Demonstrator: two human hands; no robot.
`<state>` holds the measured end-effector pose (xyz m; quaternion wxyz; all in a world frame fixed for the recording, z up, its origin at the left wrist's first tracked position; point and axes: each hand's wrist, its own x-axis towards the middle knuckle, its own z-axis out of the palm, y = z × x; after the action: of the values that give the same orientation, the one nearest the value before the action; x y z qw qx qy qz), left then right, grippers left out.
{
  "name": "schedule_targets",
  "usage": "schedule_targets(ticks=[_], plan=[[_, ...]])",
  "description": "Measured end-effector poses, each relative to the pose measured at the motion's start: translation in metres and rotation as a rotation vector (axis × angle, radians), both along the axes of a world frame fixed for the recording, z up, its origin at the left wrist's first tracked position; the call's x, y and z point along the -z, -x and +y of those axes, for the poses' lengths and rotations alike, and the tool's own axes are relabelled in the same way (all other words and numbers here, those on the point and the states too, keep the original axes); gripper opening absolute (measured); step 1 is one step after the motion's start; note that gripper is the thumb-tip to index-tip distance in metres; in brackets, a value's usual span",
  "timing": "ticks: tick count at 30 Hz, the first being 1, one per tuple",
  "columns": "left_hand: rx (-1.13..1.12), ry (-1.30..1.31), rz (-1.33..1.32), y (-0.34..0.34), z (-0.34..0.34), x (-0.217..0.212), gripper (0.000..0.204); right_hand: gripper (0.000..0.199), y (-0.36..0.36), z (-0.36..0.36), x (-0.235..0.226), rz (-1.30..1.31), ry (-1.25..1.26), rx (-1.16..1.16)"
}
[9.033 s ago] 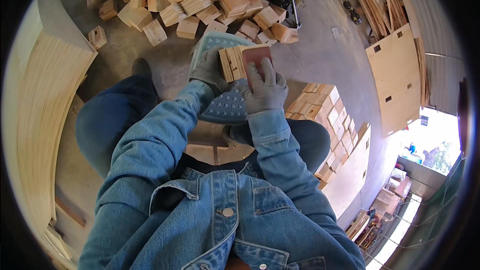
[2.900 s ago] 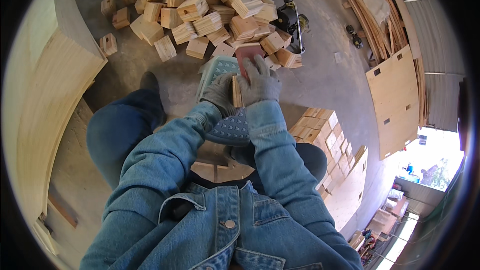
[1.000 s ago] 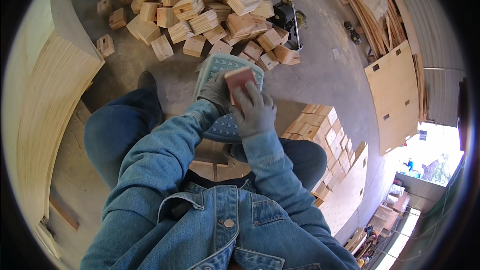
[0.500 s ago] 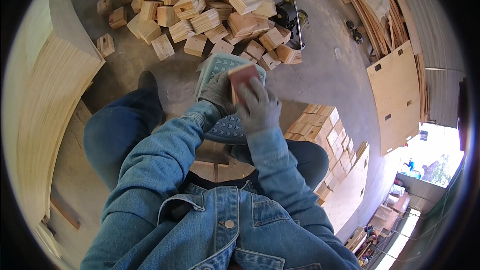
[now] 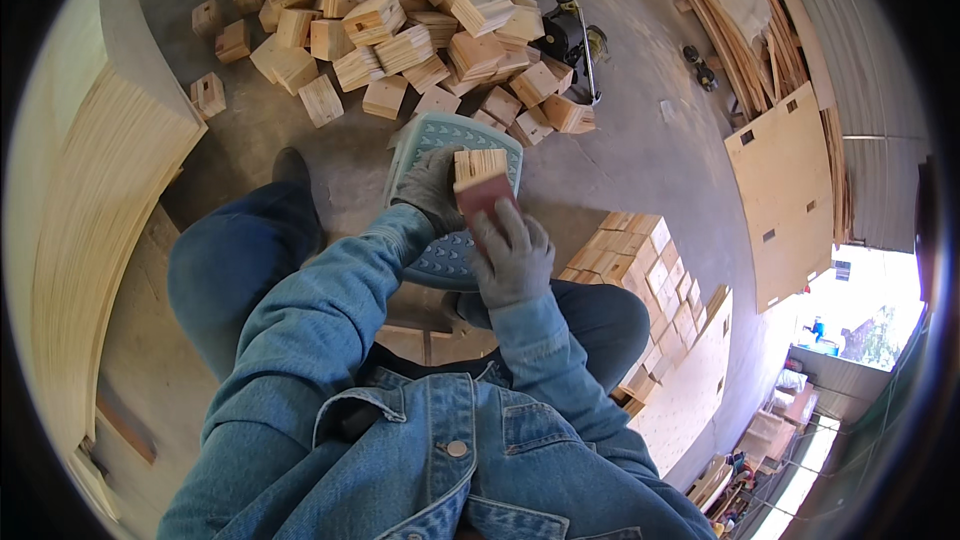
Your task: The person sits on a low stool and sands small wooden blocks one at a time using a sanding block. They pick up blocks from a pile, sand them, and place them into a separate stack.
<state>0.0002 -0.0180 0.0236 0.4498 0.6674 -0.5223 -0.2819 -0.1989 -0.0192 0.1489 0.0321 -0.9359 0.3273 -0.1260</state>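
Note:
My left hand point(image 5: 430, 192), in a grey glove, grips a layered wooden block point(image 5: 481, 164) from its left side. The block is held over a pale green plastic stool point(image 5: 440, 267) with a patterned top. Against the near side of the block lies a flat reddish-brown sanding block point(image 5: 483, 196), which hides part of the wood. My right hand point(image 5: 515, 258), gloved too, has its fingers bent over the sanding block's near right part and holds it.
A loose heap of wooden blocks point(image 5: 400, 48) lies beyond the stool, with a black tool with a metal bar point(image 5: 588, 50) beside it. Stacked blocks point(image 5: 640, 270) stand near my right knee. Tall plywood sheets point(image 5: 120, 160) rise at left; slotted panels point(image 5: 790, 200) lean at right.
My right hand has moved down toward me with the sanding block, uncovering the layered upper face of the wooden block. My left hand keeps its grip, almost in place.

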Motion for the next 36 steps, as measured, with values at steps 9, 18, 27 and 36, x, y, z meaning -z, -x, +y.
schedule_targets(ticks=[9,18,27,36], plan=[[-0.044,-0.076,-0.07,0.004,0.001,-0.013,0.102,0.053,0.001,-0.01,0.006,-0.111,0.04,0.0],[-0.066,-0.105,-0.029,0.007,0.002,-0.012,0.105,0.057,-0.052,-0.103,0.019,-0.171,-0.182,0.185],[-0.107,0.059,-0.136,0.005,0.002,-0.001,0.094,0.061,0.01,-0.031,0.013,-0.242,-0.23,0.138],[0.003,-0.133,-0.153,0.003,-0.004,-0.027,0.097,0.057,0.067,0.009,0.028,-0.774,-0.707,0.286]])
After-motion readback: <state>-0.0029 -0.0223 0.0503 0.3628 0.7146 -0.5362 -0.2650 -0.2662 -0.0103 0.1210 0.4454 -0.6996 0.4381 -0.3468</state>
